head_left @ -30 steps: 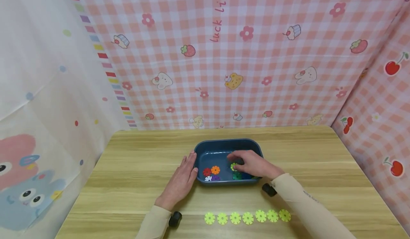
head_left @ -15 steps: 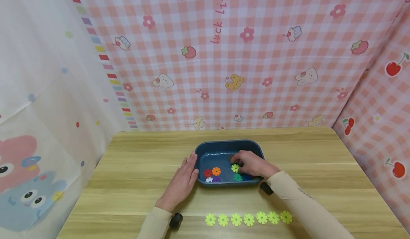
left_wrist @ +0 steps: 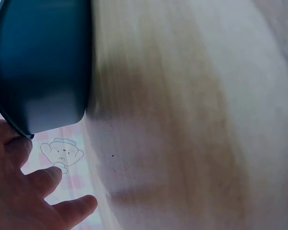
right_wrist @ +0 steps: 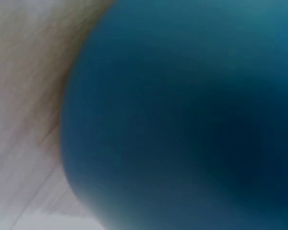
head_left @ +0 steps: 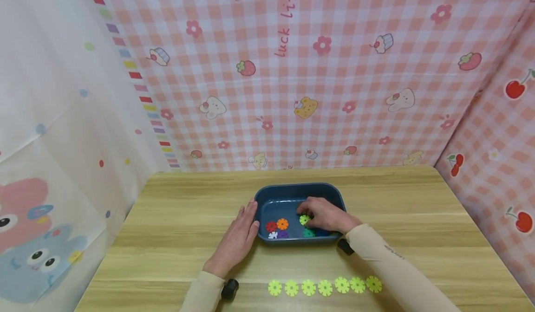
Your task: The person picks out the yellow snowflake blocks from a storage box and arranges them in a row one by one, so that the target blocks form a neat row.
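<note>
A dark blue tray (head_left: 267, 191) sits on the wooden table. My left hand (head_left: 235, 237) lies along its left end with fingers fairly straight, touching the outer wall; in the left wrist view, those fingertips (left_wrist: 48, 177) are beside the tray's corner. My right hand (head_left: 328, 214) reaches into the tray, fingers bent, pinching a yellow-green snowflake disc (head_left: 304, 219) against the thumb. Near it lies a green disc (head_left: 308, 233), partly covered. Toward the tray's left are a red disc (head_left: 271, 226), an orange disc (head_left: 282, 224), a white disc (head_left: 273, 235) and a purple disc (head_left: 283, 234).
Several yellow-green snowflake discs form a row along the table in front of the tray, one of them at the left end (head_left: 274, 288). A pink checked cloth (head_left: 292, 131) hangs behind the table. The right wrist view is mostly filled by blurred tray wall (right_wrist: 158, 120).
Inside the tray my right hand has shifted slightly back and forth, and the yellow-green disc by its thumb has shifted a little with it. My left hand has stayed at the tray's end.
</note>
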`<action>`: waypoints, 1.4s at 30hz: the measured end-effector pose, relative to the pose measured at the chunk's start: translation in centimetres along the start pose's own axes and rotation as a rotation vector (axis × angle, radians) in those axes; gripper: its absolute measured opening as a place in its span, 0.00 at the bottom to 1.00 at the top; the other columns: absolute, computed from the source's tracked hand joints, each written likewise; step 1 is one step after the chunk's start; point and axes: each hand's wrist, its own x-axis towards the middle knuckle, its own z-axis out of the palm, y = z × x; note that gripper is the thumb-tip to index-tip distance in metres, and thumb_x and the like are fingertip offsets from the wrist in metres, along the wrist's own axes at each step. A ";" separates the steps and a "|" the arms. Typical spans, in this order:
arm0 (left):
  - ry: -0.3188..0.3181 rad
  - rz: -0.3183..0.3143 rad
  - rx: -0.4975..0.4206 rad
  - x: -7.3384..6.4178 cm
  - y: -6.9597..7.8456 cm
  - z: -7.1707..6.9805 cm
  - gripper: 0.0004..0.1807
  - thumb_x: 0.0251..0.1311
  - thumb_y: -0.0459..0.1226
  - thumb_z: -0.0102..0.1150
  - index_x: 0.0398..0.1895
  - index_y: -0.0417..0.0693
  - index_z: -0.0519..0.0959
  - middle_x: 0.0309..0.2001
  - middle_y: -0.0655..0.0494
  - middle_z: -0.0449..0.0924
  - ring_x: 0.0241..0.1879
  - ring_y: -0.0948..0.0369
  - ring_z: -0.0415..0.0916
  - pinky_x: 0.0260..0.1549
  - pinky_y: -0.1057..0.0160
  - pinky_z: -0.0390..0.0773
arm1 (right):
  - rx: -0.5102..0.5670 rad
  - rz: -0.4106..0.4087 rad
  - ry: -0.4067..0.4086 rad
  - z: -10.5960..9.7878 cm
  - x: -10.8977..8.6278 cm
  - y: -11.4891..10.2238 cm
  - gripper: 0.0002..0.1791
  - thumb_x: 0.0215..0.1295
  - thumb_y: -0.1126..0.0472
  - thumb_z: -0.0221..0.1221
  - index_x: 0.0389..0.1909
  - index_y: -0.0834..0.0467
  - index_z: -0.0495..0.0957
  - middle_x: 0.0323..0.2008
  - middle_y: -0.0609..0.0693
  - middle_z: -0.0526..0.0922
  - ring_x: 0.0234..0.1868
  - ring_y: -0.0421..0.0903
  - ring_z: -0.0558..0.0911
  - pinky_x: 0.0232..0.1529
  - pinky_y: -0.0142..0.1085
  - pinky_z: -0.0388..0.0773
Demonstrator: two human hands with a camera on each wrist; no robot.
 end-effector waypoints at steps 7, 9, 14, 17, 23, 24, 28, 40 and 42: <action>0.001 0.003 0.001 0.1 -0.1 0.1 0.32 0.83 0.46 0.43 0.83 0.46 0.55 0.83 0.52 0.50 0.80 0.43 0.50 0.72 0.35 0.59 | 0.007 -0.037 0.009 -0.4 0.0 0.2 0.17 0.63 0.64 0.72 0.53 0.59 0.85 0.46 0.48 0.83 0.47 0.47 0.82 0.52 0.44 0.82; 0.002 0.007 0.001 0.1 0.0 0.1 0.32 0.83 0.46 0.43 0.83 0.46 0.55 0.83 0.51 0.50 0.79 0.42 0.50 0.72 0.35 0.59 | 0.025 -0.033 -0.001 -0.8 -0.1 0.3 0.18 0.63 0.65 0.72 0.54 0.59 0.85 0.48 0.49 0.84 0.49 0.48 0.83 0.54 0.46 0.82; 0.005 0.017 -0.003 0.0 0.0 0.2 0.32 0.83 0.46 0.43 0.83 0.45 0.55 0.83 0.51 0.50 0.79 0.41 0.51 0.72 0.35 0.59 | 0.014 -0.059 -0.070 -1.4 -0.2 0.6 0.19 0.65 0.67 0.70 0.56 0.58 0.84 0.55 0.50 0.83 0.56 0.51 0.81 0.60 0.49 0.79; 0.003 0.015 -0.002 0.1 0.1 0.2 0.32 0.83 0.46 0.43 0.83 0.45 0.55 0.83 0.51 0.50 0.79 0.42 0.50 0.72 0.35 0.60 | -0.009 -0.058 -0.107 -1.3 -0.2 0.8 0.19 0.66 0.68 0.69 0.57 0.56 0.85 0.57 0.50 0.80 0.58 0.51 0.79 0.63 0.50 0.77; 0.005 0.021 -0.003 0.2 0.2 0.1 0.31 0.83 0.45 0.43 0.83 0.45 0.55 0.82 0.51 0.51 0.79 0.42 0.51 0.71 0.35 0.60 | -0.026 -0.004 -0.107 -1.1 0.0 0.9 0.17 0.65 0.67 0.69 0.54 0.54 0.86 0.55 0.49 0.79 0.55 0.49 0.78 0.63 0.51 0.76; 0.004 0.020 -0.002 0.2 0.2 0.1 0.31 0.83 0.45 0.43 0.83 0.45 0.56 0.82 0.50 0.51 0.79 0.42 0.51 0.71 0.35 0.60 | -0.026 -0.004 -0.105 -1.0 0.0 0.9 0.17 0.65 0.68 0.69 0.53 0.54 0.86 0.54 0.49 0.79 0.55 0.49 0.78 0.62 0.51 0.76; -0.006 0.001 0.005 0.2 0.2 0.1 0.32 0.83 0.46 0.43 0.83 0.46 0.55 0.83 0.52 0.50 0.80 0.43 0.50 0.72 0.36 0.60 | -0.034 -0.011 -0.098 -0.8 0.1 0.8 0.15 0.64 0.67 0.70 0.51 0.55 0.86 0.52 0.49 0.80 0.52 0.47 0.79 0.60 0.49 0.78; -0.006 -0.001 0.007 0.1 0.3 0.1 0.32 0.83 0.46 0.43 0.83 0.46 0.54 0.83 0.52 0.49 0.80 0.42 0.50 0.71 0.35 0.59 | -0.113 0.019 -0.059 -0.7 -0.3 0.3 0.16 0.64 0.61 0.70 0.52 0.57 0.85 0.50 0.49 0.80 0.46 0.44 0.77 0.55 0.44 0.80; -0.008 -0.001 0.010 0.2 0.3 0.1 0.32 0.83 0.46 0.42 0.83 0.46 0.54 0.83 0.52 0.49 0.80 0.43 0.50 0.72 0.35 0.59 | -0.099 0.008 -0.046 -0.8 -0.4 0.2 0.16 0.65 0.61 0.70 0.53 0.57 0.85 0.49 0.47 0.80 0.45 0.43 0.77 0.53 0.43 0.81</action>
